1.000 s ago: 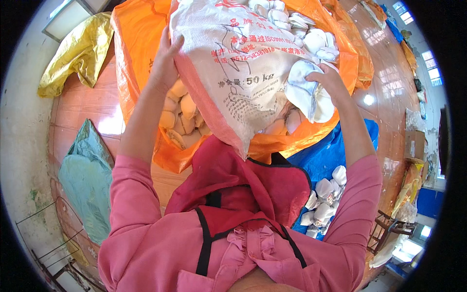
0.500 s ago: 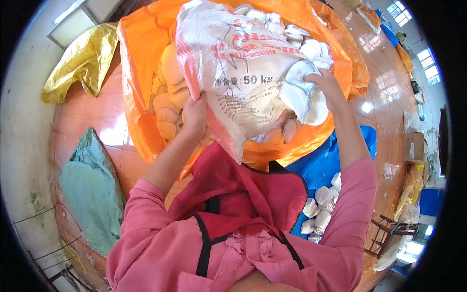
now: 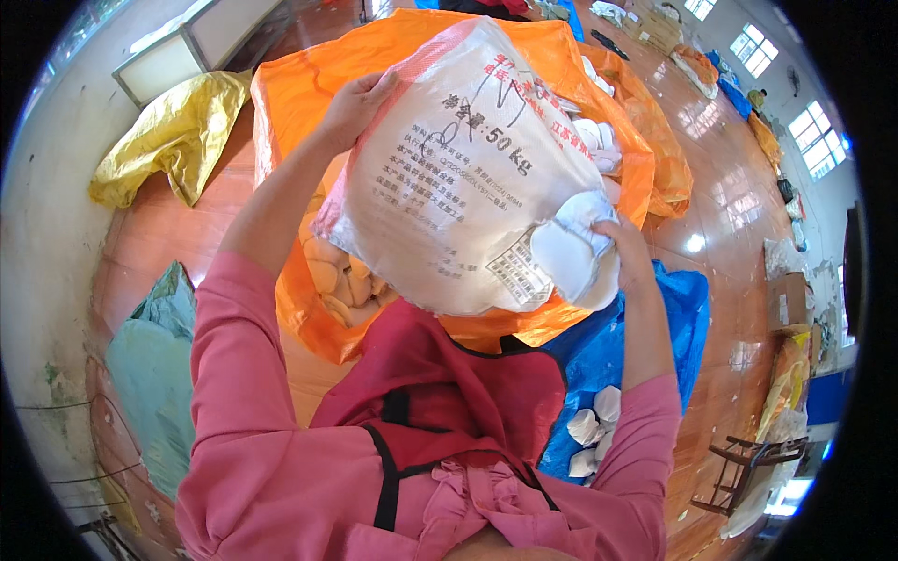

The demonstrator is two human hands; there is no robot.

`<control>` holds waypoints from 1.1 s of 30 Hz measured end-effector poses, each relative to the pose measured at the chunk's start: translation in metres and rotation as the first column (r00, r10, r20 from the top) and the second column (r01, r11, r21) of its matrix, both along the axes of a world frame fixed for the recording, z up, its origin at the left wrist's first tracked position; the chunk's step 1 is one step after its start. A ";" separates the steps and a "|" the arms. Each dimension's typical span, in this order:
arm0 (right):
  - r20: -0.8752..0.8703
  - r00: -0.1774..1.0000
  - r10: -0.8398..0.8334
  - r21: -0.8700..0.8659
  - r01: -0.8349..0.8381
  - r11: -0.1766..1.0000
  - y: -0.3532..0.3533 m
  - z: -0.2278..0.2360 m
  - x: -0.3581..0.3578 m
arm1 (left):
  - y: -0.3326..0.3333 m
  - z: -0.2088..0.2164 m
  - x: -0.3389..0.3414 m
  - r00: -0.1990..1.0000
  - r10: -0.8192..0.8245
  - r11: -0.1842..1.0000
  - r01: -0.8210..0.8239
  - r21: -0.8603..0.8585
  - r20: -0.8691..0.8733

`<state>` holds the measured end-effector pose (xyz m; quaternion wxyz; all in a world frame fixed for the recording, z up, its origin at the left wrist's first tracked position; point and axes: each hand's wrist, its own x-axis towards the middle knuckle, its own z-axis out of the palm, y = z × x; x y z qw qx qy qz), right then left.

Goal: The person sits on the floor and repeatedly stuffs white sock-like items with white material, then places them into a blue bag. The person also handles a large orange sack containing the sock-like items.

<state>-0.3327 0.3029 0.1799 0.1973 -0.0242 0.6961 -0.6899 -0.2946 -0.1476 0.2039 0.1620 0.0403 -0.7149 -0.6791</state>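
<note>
A large white woven sack (image 3: 421,206) with pink edges and printing is spread across the view in front of me. My left hand (image 3: 360,107) is closed on its upper left edge. My right hand (image 3: 625,251) grips a small stack of white rounded pads (image 3: 572,245) against the sack's lower right side, fingers on their right edge. Behind and below the sack lies a big opened orange bag (image 3: 304,93). More of these pads (image 3: 341,280) show inside it at the lower left, tinted orange, and others at its right side; the white sack hides the middle.
A blue sheet (image 3: 678,299) with several white pads (image 3: 599,421) lies at my right. A yellow sack (image 3: 173,131) and a green sack (image 3: 154,374) rest along the left wall. A wooden stool (image 3: 748,467) and a cardboard box (image 3: 789,299) stand at the far right.
My left hand has moved up and left with the sack's edge, spreading and turning the sack. My right hand has come slightly lower, still holding the white pads.
</note>
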 end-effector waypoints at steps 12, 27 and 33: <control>0.162 0.980 -0.115 -0.157 0.140 0.978 0.008 -0.047 0.059 | 0.008 0.016 -0.022 0.974 -0.142 0.975 0.168 -0.146 0.176; 0.157 0.980 -0.123 -0.165 0.149 0.975 0.008 -0.054 0.060 | 0.014 0.015 -0.035 0.975 -0.137 0.975 0.164 -0.148 0.176; 0.162 0.979 -0.127 -0.150 0.152 0.977 0.007 -0.052 0.060 | 0.011 0.010 -0.038 0.967 -0.181 0.981 0.191 -0.044 0.178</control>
